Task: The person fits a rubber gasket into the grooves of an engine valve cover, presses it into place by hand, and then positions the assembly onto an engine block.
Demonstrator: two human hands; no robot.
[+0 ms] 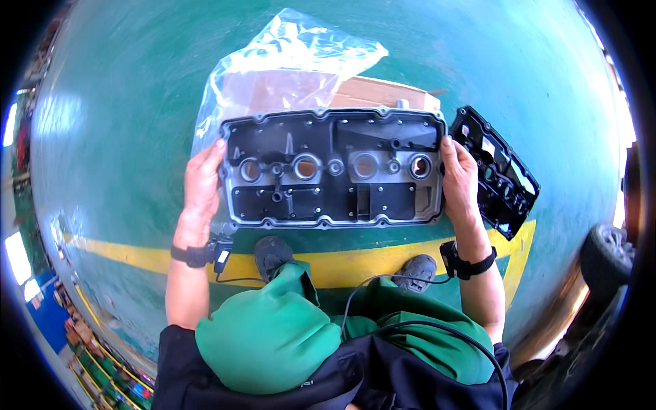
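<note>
Firmly, the left hand (201, 184) and right hand (459, 179) each clasp an end of one black valve cover (333, 169). A second cover (499, 171) lies beside it, near one clear plastic bag (287, 61).

Cover: a black engine valve cover (333, 169) with four round holes, held flat, inner side up.
Left hand (203, 183): grips the cover's left end.
Right hand (459, 179): grips the cover's right end.
Plastic bag (290, 65): clear, just behind the cover, over a cardboard box (383, 92).
Second cover (499, 171): black, just right of the held cover, on the green floor (123, 137).
Yellow line (342, 263): below the cover.
</note>
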